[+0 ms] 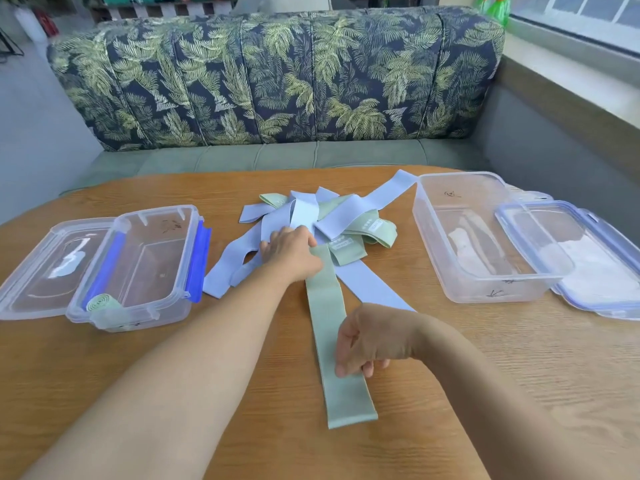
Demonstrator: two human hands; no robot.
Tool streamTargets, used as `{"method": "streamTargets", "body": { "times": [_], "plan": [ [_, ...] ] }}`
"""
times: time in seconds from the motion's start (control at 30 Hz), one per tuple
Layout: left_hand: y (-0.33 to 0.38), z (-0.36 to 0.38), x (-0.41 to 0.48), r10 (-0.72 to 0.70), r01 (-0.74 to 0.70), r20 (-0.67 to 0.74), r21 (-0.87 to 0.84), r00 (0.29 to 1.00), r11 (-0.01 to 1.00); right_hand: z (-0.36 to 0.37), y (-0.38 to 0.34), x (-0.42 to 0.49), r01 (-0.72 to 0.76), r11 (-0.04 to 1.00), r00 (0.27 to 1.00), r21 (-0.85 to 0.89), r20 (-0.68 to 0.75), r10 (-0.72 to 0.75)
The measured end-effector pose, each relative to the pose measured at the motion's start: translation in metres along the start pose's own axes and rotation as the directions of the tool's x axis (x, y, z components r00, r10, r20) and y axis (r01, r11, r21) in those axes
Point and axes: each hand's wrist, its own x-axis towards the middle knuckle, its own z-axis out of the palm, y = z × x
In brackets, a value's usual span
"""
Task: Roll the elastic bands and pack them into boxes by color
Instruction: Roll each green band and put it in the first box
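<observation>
Nearest me on the bench, the green band lies flat and drawn out lengthwise, its near end free. A little way up that band, my right hand has its fingers curled, tips down on the band's right edge. It reads as a pinch on the cloth, though part of the grip is hidden. At the band's far end my left hand rests where the strip runs into the pile of bands, a tangle of green and pale blue. Its fingers are out of view, so I cannot tell whether they grip or only press.

To the left of the green band stands the left box, with one green roll in its near corner. To the right stands the right box, with no roll that I can see. Beyond the band's far end is a leaf-print sofa.

I judge this as the laying-out step, just ahead of rolling. The next move calls for a tight first turn at the free end and square edges, then the left box.
</observation>
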Motion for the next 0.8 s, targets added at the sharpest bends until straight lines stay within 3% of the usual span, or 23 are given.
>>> {"method": "streamTargets", "body": {
  "times": [0.1,0.2,0.33,0.47,0.63,0.8],
  "plan": [
    [-0.001,-0.007,0.007,0.047,-0.046,0.003,-0.045,0.999,0.998,0.001,-0.002,0.0,0.021,0.999,0.999,0.043,-0.042,-0.019],
    [-0.004,-0.009,0.015,0.056,-0.069,-0.083,-0.175,0.995,0.982,0.0,-0.007,0.0,0.068,0.993,0.994,0.093,-0.096,-0.059],
    [-0.006,-0.009,0.022,0.063,-0.116,-0.209,-0.253,0.976,0.96,0.004,-0.013,-0.001,0.057,0.996,0.997,-0.061,0.049,-0.054],
    [-0.004,-0.009,0.029,0.066,-0.141,-0.282,-0.255,0.957,0.957,0.007,-0.009,-0.002,0.078,0.994,0.992,0.081,0.092,-0.085],
    [0.001,-0.006,0.037,0.112,-0.162,-0.226,-0.219,0.968,0.962,0.016,0.0,0.004,0.095,0.981,0.993,0.17,0.058,-0.106],
    [-0.002,-0.004,0.03,0.108,-0.155,-0.161,-0.311,0.981,0.938,0.019,0.002,0.001,0.106,0.975,0.993,0.194,0.025,-0.113]
  ]
}}
